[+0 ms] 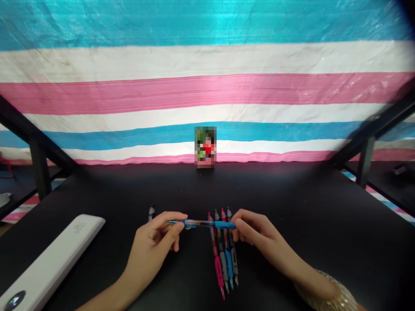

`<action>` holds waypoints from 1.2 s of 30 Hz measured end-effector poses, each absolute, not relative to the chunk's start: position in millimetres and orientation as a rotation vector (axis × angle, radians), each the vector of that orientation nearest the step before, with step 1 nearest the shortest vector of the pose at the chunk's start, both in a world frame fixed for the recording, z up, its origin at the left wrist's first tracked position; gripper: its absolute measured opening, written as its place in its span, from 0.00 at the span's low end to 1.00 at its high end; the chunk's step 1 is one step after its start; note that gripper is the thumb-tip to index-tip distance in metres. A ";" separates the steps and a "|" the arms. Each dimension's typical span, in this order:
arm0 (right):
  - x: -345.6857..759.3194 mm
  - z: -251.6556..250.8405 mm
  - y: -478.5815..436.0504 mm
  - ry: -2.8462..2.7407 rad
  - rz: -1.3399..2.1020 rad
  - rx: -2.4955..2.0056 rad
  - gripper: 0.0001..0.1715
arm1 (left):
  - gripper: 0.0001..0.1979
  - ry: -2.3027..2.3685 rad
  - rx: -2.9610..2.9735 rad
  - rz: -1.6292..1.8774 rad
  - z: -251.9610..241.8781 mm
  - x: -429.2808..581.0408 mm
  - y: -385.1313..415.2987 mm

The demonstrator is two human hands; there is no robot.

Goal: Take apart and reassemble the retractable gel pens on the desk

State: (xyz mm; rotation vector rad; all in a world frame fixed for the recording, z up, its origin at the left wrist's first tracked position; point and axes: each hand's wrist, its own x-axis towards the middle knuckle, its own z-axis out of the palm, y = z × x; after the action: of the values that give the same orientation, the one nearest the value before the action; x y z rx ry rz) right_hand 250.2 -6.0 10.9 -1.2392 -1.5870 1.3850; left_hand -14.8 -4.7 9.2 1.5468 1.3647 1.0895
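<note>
Both my hands hold one blue pen (203, 223) level above the black table (292, 207). My left hand (156, 241) pinches the pen's left end between thumb and fingers. My right hand (256, 231) grips the blue grip at its right end. Under the pen, several pens (224, 255) lie side by side on the table, pink, grey, blue and dark ones, pointing toward me. The tip of another pen (151, 212) shows just beyond my left hand.
A long white case (52, 261) lies at the table's left front. A small blurred box (205, 147) stands at the table's far edge against a striped blue, white and pink sheet (207, 86). Black frame struts (39, 164) rise at both sides.
</note>
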 end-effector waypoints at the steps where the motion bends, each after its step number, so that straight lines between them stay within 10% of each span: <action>1: 250.3 11.0 -6.2 -1.602 1.389 -1.237 0.27 | 0.09 1.364 1.548 1.088 9.0 -14.8 -4.8; 36: 248.9 1.9 -4.0 -1.378 1.603 -1.133 0.23 | 0.08 1.355 1.541 1.133 12.7 -11.7 -4.4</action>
State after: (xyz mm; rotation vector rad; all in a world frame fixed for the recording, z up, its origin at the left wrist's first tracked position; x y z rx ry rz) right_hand 248.9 -4.0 1.9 -1.1332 -1.3779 1.6035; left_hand -11.7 -4.4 12.7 1.5408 1.3549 1.1326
